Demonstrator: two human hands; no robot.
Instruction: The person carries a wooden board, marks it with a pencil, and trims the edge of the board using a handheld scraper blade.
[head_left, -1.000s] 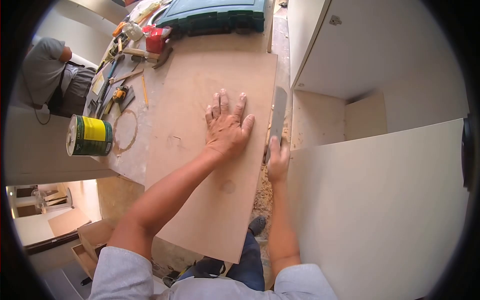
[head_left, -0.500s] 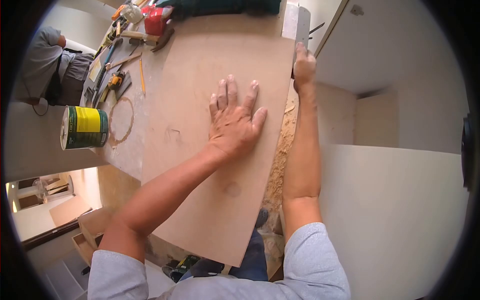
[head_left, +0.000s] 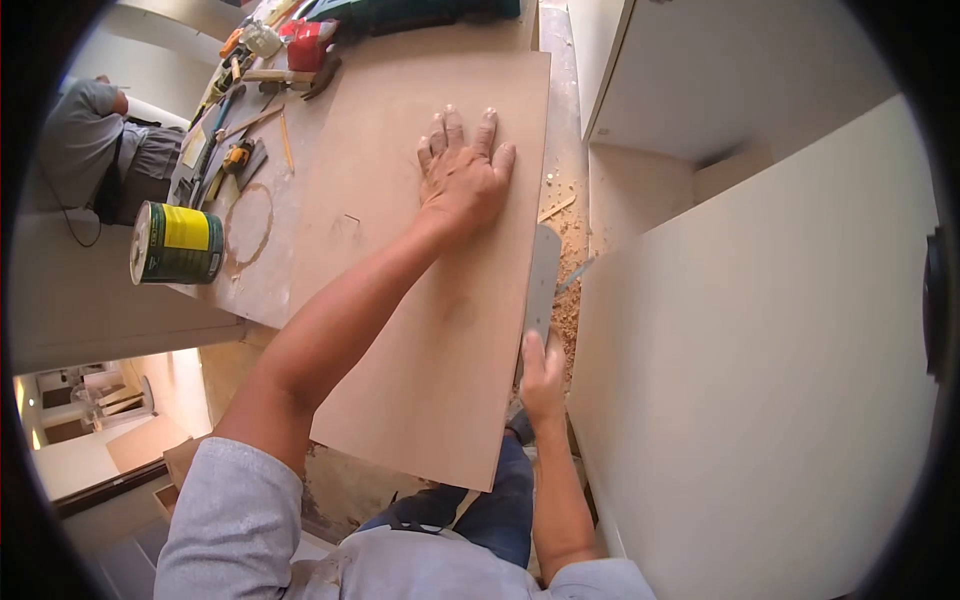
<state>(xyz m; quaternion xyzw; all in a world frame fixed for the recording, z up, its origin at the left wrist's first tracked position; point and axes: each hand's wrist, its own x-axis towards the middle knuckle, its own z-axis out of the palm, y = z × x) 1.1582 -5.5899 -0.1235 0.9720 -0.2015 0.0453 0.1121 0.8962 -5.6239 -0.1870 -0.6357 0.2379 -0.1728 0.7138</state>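
My left hand (head_left: pixel 465 180) lies flat on a long wooden board (head_left: pixel 400 340), its fingers spread. At the board's right edge, my right hand (head_left: pixel 543 375) is closed round the near end of a long grey metal tool (head_left: pixel 541 280), perhaps a hand plane. The tool lies along that edge, and its grip is mostly hidden by my fingers. Wood shavings (head_left: pixel 568 235) are scattered just right of the tool.
A tin with a yellow label (head_left: pixel 187 229) stands at the table's left edge. Beyond it are a hammer (head_left: pixel 322 75), a pencil (head_left: pixel 286 143) and other tools. A green case (head_left: pixel 420 12) is at the far end. A pale panel (head_left: pixel 760 380) stands at right. Another person (head_left: pixel 100 150) is at left.
My right hand moved far forward along the board's edge with the metal tool, then came back towards my body. My left hand has stayed spread on the board.
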